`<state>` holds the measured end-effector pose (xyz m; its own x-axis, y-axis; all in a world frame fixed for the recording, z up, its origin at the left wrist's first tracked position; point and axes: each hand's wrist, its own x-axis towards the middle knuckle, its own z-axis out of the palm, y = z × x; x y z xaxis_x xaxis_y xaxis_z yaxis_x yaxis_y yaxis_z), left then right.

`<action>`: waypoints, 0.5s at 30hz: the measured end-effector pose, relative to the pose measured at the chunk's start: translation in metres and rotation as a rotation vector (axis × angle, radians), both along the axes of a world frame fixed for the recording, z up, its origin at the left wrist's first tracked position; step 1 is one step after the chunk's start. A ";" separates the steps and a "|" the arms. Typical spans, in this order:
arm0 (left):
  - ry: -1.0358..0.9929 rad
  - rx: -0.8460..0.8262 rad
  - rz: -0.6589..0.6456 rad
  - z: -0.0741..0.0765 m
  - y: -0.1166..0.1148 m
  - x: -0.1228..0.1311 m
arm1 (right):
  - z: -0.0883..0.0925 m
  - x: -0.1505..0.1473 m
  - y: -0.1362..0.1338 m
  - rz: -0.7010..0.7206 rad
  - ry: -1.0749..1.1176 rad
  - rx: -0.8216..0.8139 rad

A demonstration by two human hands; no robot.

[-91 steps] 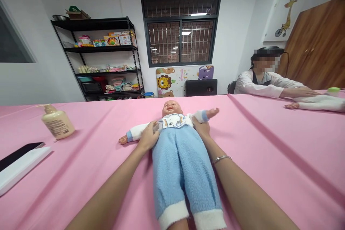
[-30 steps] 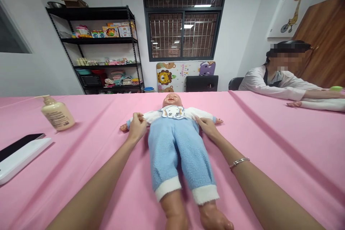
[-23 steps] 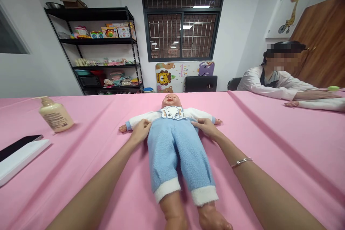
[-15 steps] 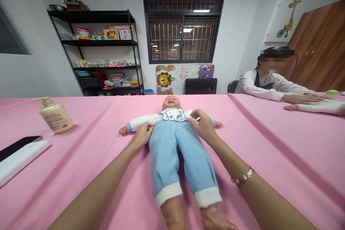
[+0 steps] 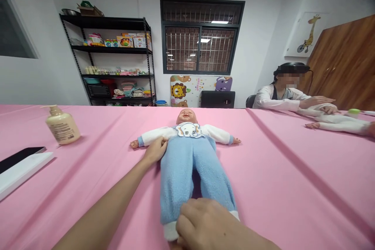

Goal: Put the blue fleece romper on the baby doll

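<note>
- A baby doll (image 5: 187, 125) in blue fleece trousers (image 5: 190, 175) is laid face up on a pink tablecloth (image 5: 293, 175), arms spread.
- The left hand (image 5: 154, 150) is pressed against the doll's waist, fingers bent; no firm grip can be told.
- The right hand (image 5: 205, 222) is curled over the trouser cuffs; whether they are grasped cannot be told.
- A pump bottle of lotion (image 5: 62, 127) is stood to the left, beyond a black phone (image 5: 20, 155) on a white case (image 5: 25, 175).
- A co-worker's hand (image 5: 318, 101) is held just above a second doll (image 5: 336, 124).

Baby doll (image 5: 187, 164) in blue fleece trousers, lying face-up, arms spread
</note>
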<state>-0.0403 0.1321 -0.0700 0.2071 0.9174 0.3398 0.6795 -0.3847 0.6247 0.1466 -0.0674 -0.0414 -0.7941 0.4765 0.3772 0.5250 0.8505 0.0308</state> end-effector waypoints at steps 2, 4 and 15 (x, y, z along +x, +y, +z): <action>-0.008 -0.006 -0.003 0.000 -0.001 0.000 | 0.013 -0.002 0.002 -0.020 -0.034 -0.110; -0.036 0.012 -0.004 0.000 -0.002 0.001 | 0.033 0.001 0.008 -0.090 -0.027 -0.309; -0.095 0.163 0.008 0.026 -0.013 0.011 | 0.003 0.051 0.145 -0.581 0.710 -0.238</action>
